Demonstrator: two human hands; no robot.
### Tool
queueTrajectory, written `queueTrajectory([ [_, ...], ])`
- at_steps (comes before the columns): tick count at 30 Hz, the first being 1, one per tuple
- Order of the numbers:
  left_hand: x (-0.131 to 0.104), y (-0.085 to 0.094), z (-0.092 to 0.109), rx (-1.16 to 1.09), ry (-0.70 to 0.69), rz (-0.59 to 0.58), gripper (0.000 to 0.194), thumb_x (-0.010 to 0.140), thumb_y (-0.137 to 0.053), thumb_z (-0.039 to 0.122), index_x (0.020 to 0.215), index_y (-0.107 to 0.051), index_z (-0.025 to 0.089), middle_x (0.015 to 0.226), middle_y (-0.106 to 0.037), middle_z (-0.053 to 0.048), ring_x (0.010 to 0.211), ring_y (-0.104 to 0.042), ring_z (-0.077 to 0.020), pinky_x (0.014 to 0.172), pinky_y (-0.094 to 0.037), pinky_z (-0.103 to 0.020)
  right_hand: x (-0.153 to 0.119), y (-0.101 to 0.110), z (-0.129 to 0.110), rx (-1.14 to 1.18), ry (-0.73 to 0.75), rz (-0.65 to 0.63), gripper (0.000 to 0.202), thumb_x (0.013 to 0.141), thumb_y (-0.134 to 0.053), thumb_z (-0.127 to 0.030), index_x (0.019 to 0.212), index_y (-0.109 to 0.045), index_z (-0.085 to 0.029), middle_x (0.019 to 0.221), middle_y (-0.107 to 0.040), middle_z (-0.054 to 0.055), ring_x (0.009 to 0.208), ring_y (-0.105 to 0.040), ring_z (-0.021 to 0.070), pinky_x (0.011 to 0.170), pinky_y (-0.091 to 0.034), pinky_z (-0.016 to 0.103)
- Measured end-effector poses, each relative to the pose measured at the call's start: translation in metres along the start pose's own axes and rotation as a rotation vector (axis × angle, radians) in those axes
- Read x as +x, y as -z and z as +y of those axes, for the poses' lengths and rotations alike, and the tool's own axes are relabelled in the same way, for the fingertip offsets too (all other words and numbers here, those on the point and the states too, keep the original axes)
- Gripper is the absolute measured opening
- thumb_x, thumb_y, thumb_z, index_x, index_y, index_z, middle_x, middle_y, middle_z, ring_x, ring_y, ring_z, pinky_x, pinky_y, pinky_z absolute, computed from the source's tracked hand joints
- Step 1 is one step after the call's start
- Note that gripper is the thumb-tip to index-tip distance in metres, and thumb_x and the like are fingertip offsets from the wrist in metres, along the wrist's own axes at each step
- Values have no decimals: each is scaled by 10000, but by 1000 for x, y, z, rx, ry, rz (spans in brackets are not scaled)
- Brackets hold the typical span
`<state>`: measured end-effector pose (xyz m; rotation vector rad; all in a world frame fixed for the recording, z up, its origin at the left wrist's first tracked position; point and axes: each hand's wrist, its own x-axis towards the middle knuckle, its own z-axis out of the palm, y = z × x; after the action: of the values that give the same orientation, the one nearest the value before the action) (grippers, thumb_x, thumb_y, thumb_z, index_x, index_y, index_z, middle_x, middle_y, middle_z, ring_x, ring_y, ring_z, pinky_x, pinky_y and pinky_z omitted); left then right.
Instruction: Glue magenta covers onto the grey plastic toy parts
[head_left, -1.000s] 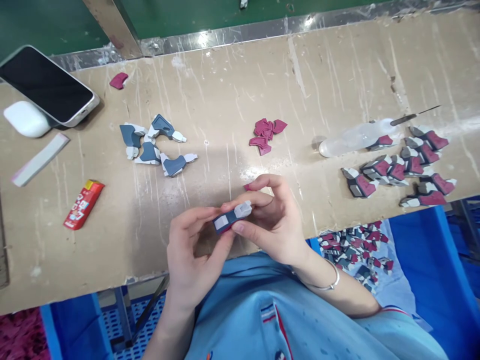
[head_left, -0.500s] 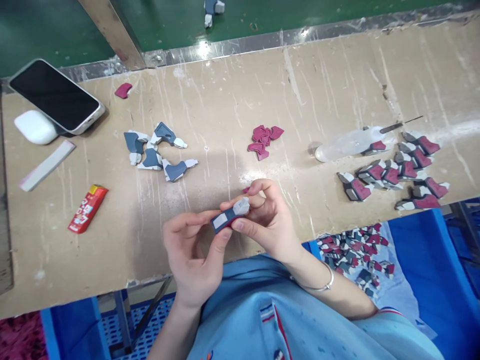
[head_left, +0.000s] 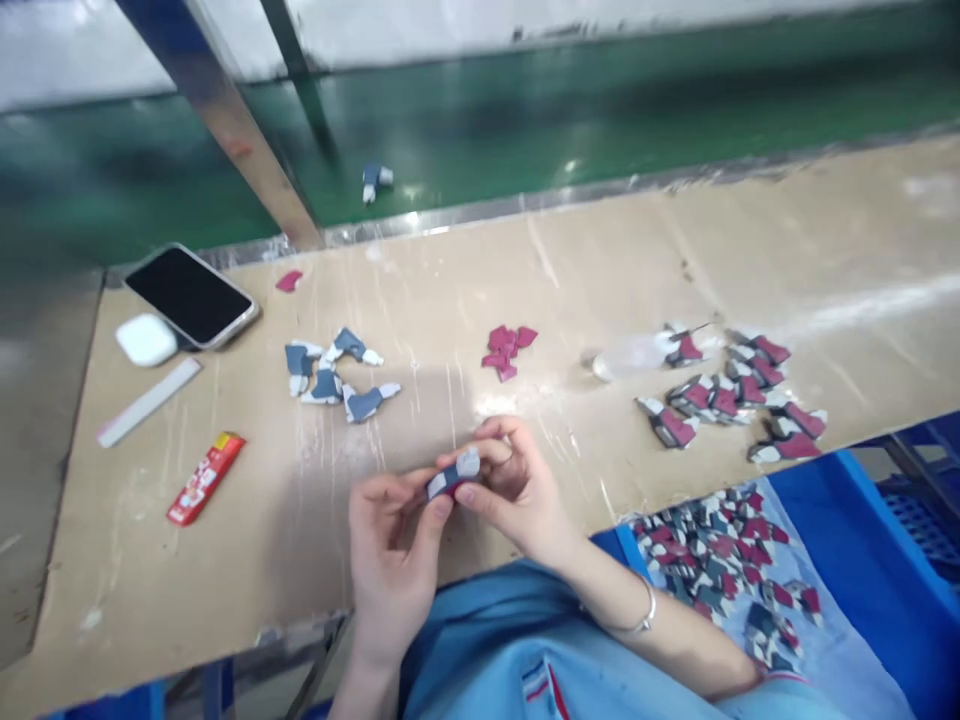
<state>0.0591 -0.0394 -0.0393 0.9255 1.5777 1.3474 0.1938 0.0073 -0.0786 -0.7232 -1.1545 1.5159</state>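
the fingers (head_left: 442, 497) of the left hand (head_left: 391, 565) and those of the right hand (head_left: 514, 490) pinch one small toy part (head_left: 452, 474), grey, white and dark red, between them. both sets of fingers are closed narrow on it, the left at its lower end, the right at its upper end. the part sits just above the near edge of the table (head_left: 525, 270), in front of a blue shirt (head_left: 540, 650). a thin bracelet (head_left: 643, 615) circles the right wrist. beyond the hands lies a small heap of dark red pieces (head_left: 507, 349), and to its left a cluster of grey-blue parts (head_left: 336, 373). to the right a group of grey and red parts (head_left: 731, 395) lies beside a clear bottle (head_left: 634, 356) on its side. at far left are a phone (head_left: 190, 296), a white case (head_left: 145, 340), a pale strip (head_left: 148, 401) and a red packet (head_left: 205, 478). below the table edge, a blue bin (head_left: 870, 540) holds many more parts.
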Motion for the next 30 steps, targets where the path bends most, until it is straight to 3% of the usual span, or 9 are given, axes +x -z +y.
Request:
queueTrajectory([
  [4,3,-3,-5,-23,37,58,488,918,-892,575,976,-514,272,1067,-878,-59,1018,-887,-226,874,-711,-277,9,0,0,58,-62,-16,552,969,-878,-517,1345,-528,-313,1115,-866,48,1074,-853,199,999,-678,365],
  [9,11,-2,-6,-62,132,-35,576,802,-969,600,979,-526,277,1087,-878,-56,1072,-879,-237,898,-694,-263,16,8,-6,46,-191,12,652,832,-975,-585,1276,-598,-293,981,-850,10,1027,-856,232,999,-661,399],
  [13,16,-7,3,-233,246,-105,697,700,-1056,551,887,-448,267,899,-828,30,957,-854,-168,876,-658,-227,11,14,-19,29,-227,-35,593,912,-895,-618,1326,-621,-294,1027,-839,12,1006,-840,196,933,-675,346],
  [16,26,-9,5,-450,290,-174,755,648,-1098,504,833,-413,246,708,-696,95,708,-733,-90,725,-591,-163,4,15,-29,-31,-153,-50,471,1055,-759,-554,1447,-631,-326,1331,-826,66,1212,-809,192,1035,-668,345],
  [19,35,-6,4,-501,335,-235,773,626,-1102,533,785,-408,230,681,-669,68,677,-693,-95,674,-570,-166,0,14,-36,-186,-21,-43,385,1097,-727,-444,1472,-703,-360,1521,-761,70,1366,-758,209,1133,-646,370],
  [25,40,-5,9,-460,368,-253,761,596,-1104,566,718,-446,203,635,-590,74,592,-565,-56,602,-528,-146,3,16,-34,-420,201,-35,237,1090,-744,-321,1303,-841,-353,1372,-847,60,1281,-817,233,1134,-660,407],
  [30,38,9,-5,-324,297,-282,642,693,-1067,519,782,-507,219,691,-649,69,590,-610,-75,575,-547,-155,10,15,-31,-437,278,-32,216,1116,-694,-356,1208,-857,-249,1253,-883,94,1166,-854,202,1051,-687,339],
])
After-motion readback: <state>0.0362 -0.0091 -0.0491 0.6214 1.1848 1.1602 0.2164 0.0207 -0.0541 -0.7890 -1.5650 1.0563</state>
